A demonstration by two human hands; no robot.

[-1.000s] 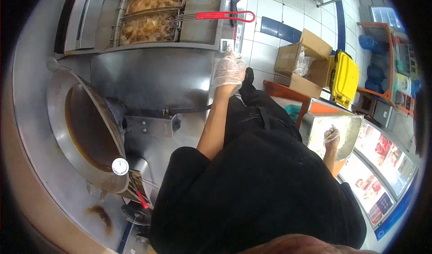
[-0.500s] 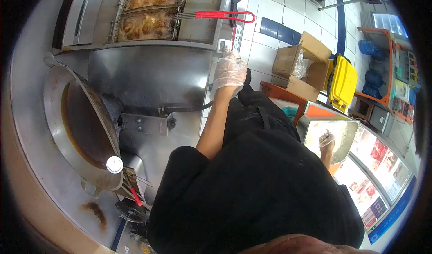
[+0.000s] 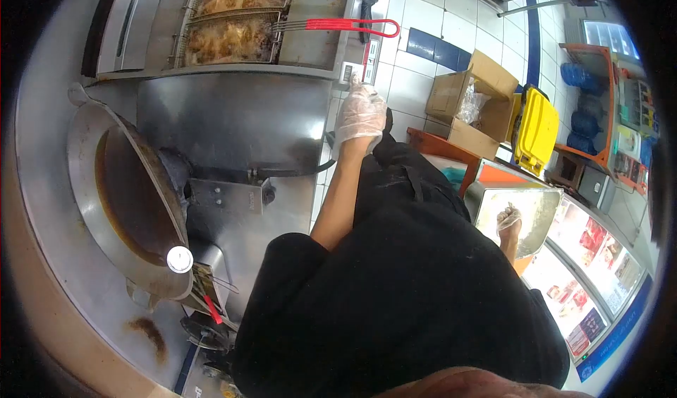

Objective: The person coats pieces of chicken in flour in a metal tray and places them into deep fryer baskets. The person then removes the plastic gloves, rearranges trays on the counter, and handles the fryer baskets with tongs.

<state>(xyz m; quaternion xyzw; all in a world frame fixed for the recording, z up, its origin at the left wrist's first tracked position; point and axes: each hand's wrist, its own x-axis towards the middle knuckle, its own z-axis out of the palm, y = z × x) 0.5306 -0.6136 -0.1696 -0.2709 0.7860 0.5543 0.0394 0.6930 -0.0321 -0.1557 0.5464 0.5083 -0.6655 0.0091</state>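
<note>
My left hand (image 3: 361,119), in a clear plastic glove, is at the corner of the fryer's control panel (image 3: 350,71). Its fingers are curled, with one fingertip reaching the panel, and I see nothing in them. Two wire baskets of frying food (image 3: 229,41) sit in bubbling oil; the nearer one has a red handle (image 3: 352,25). On the right, my right hand (image 3: 508,221), also gloved, is held over a metal tub of white powder (image 3: 541,218). Its fingers are drawn together, coated pale, with nothing visible in them.
A large wok of dark oil (image 3: 137,193) with a round dial thermometer (image 3: 180,259) stands at the left. Beyond my legs are an open cardboard box (image 3: 448,96) and a yellow bin lid (image 3: 537,130). An orange shelf (image 3: 608,94) holds blue bottles at the far right.
The view has shifted slightly, and the wok and tub sit a little farther left. My left hand stays by the panel, and the fingers of my right hand have turned a little over the tub.
</note>
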